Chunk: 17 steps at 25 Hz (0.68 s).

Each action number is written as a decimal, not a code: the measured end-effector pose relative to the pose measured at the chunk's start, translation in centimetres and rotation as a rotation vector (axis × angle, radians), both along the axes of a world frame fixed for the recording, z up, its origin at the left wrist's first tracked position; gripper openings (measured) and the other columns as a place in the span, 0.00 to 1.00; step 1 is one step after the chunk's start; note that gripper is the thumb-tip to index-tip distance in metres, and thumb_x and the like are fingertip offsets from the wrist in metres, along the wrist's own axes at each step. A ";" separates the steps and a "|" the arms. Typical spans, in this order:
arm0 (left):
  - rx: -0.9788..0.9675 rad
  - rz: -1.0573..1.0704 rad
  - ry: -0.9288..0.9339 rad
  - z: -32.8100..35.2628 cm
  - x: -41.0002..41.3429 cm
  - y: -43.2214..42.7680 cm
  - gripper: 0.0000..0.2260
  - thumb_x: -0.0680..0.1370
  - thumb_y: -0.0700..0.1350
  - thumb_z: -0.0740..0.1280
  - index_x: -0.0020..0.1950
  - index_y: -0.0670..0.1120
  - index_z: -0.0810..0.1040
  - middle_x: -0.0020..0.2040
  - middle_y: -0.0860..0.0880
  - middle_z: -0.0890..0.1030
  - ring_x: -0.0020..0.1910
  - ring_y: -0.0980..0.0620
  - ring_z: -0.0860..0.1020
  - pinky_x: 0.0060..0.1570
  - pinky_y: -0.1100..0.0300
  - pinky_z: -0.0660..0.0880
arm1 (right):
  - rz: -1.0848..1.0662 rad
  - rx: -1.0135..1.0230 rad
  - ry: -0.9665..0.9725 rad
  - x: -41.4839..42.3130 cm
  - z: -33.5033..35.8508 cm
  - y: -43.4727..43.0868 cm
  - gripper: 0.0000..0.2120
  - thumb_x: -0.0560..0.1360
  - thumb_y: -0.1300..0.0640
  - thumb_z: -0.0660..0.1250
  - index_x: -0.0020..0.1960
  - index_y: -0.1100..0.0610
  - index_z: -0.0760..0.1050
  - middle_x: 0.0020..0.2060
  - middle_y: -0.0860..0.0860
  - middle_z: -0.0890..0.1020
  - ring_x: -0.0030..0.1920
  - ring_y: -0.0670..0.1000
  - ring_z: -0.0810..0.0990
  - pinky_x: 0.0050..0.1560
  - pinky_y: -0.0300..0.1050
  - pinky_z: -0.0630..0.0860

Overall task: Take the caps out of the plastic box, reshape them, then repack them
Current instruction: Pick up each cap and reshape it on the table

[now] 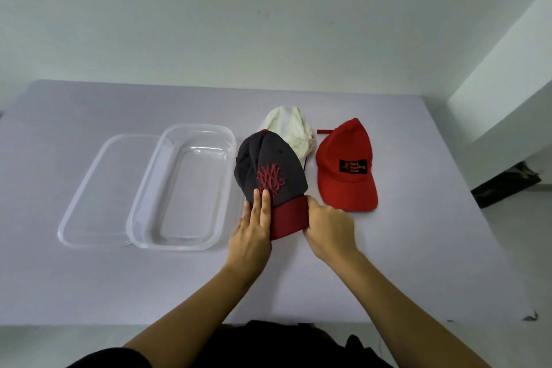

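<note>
A dark grey cap (268, 164) with a red embroidered design and a dark red brim sits on the table just right of the clear plastic box (143, 197), which holds nothing. My left hand (254, 227) grips the left edge of its brim, two fingers lying flat up onto the crown. My right hand (328, 224) pinches the brim's right edge. Behind it lies a white cap (291, 125), partly hidden by the grey one. A red cap (346, 164) with a black patch rests to the right, brim toward me.
The box's clear lid (89, 188) lies flat to the left of the box, partly under its rim. The lavender table (418, 248) ends at a wall behind and drops off at the right, where a dark object (504, 185) lies on the floor.
</note>
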State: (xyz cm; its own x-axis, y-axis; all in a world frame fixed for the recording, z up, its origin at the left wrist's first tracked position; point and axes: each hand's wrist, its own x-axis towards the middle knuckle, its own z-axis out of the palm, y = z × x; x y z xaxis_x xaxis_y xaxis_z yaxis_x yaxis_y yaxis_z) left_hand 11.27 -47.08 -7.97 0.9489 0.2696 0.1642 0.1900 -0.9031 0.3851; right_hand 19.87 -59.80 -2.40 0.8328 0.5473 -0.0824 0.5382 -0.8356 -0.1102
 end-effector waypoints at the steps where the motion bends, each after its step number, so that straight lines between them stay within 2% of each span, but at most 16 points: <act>1: -0.009 0.001 -0.009 0.0 0.1 0.0 0.40 0.63 0.28 0.72 0.72 0.37 0.58 0.67 0.33 0.71 0.61 0.32 0.75 0.40 0.49 0.82 | -0.003 0.032 0.003 0.1 0.2 -0.1 0.17 0.75 0.57 0.60 0.63 0.57 0.69 0.42 0.56 0.83 0.42 0.60 0.81 0.35 0.45 0.68; 4: 0.020 0.010 -0.062 0.7 0.6 0.4 0.40 0.64 0.27 0.71 0.73 0.38 0.57 0.69 0.34 0.69 0.62 0.32 0.73 0.36 0.51 0.82 | -0.071 0.077 0.015 0.7 0.6 -0.2 0.20 0.76 0.57 0.60 0.67 0.55 0.65 0.45 0.56 0.82 0.45 0.59 0.81 0.37 0.46 0.71; 6: 0.036 0.014 -0.095 1.4 1.2 0.1 0.39 0.66 0.25 0.69 0.73 0.38 0.56 0.69 0.34 0.69 0.63 0.31 0.72 0.35 0.51 0.82 | -0.143 0.152 0.018 1.0 0.9 -0.2 0.30 0.74 0.56 0.65 0.72 0.56 0.58 0.56 0.57 0.79 0.52 0.59 0.79 0.44 0.49 0.75; 8: 0.037 0.009 -0.128 2.0 1.4 -0.3 0.39 0.66 0.26 0.70 0.72 0.37 0.56 0.69 0.34 0.70 0.63 0.31 0.72 0.35 0.52 0.82 | -0.124 0.284 -0.018 1.0 0.4 -0.2 0.42 0.70 0.58 0.71 0.75 0.61 0.50 0.71 0.61 0.66 0.65 0.61 0.72 0.58 0.52 0.75; 9: 0.038 -0.002 -0.138 2.1 1.5 -0.3 0.39 0.66 0.27 0.71 0.72 0.36 0.57 0.68 0.35 0.70 0.63 0.32 0.72 0.35 0.52 0.82 | -0.053 0.336 -0.027 0.8 0.2 -0.2 0.44 0.69 0.61 0.72 0.75 0.62 0.47 0.74 0.61 0.59 0.70 0.62 0.65 0.63 0.53 0.73; 11: 0.047 -0.044 -0.151 2.2 1.4 -0.3 0.39 0.65 0.27 0.72 0.71 0.35 0.58 0.68 0.34 0.71 0.63 0.32 0.72 0.36 0.53 0.82 | 0.083 0.373 0.053 0.4 0.4 -0.4 0.42 0.72 0.66 0.67 0.75 0.62 0.42 0.75 0.59 0.51 0.75 0.57 0.53 0.69 0.51 0.67; 12: 0.037 -0.056 -0.154 2.3 1.3 -0.2 0.38 0.65 0.27 0.73 0.71 0.35 0.58 0.68 0.34 0.71 0.63 0.32 0.72 0.36 0.53 0.82 | 0.112 0.378 0.133 0.1 0.6 -0.5 0.40 0.74 0.67 0.64 0.74 0.61 0.40 0.76 0.57 0.48 0.76 0.55 0.50 0.71 0.50 0.64; 14: -0.062 -0.019 -0.146 2.5 1.2 -0.3 0.37 0.65 0.27 0.72 0.71 0.32 0.60 0.68 0.32 0.69 0.59 0.32 0.76 0.35 0.51 0.82 | 0.118 0.438 0.229 -0.5 0.8 -0.6 0.37 0.75 0.68 0.60 0.74 0.60 0.39 0.76 0.56 0.47 0.75 0.55 0.52 0.73 0.48 0.60; 16: -0.173 0.030 -0.146 2.6 1.0 -0.2 0.34 0.68 0.29 0.71 0.70 0.30 0.60 0.68 0.29 0.67 0.53 0.31 0.79 0.34 0.50 0.80 | 0.124 0.473 0.232 -1.0 1.0 -0.5 0.37 0.76 0.68 0.59 0.73 0.57 0.36 0.76 0.55 0.46 0.75 0.55 0.54 0.72 0.46 0.60; 17: -0.183 0.033 -0.152 2.7 1.0 0.0 0.33 0.69 0.30 0.71 0.71 0.29 0.59 0.69 0.29 0.66 0.54 0.30 0.78 0.36 0.48 0.80 | 0.132 0.456 0.209 -1.2 1.0 -0.4 0.38 0.76 0.68 0.58 0.72 0.56 0.34 0.76 0.55 0.45 0.76 0.55 0.52 0.72 0.47 0.60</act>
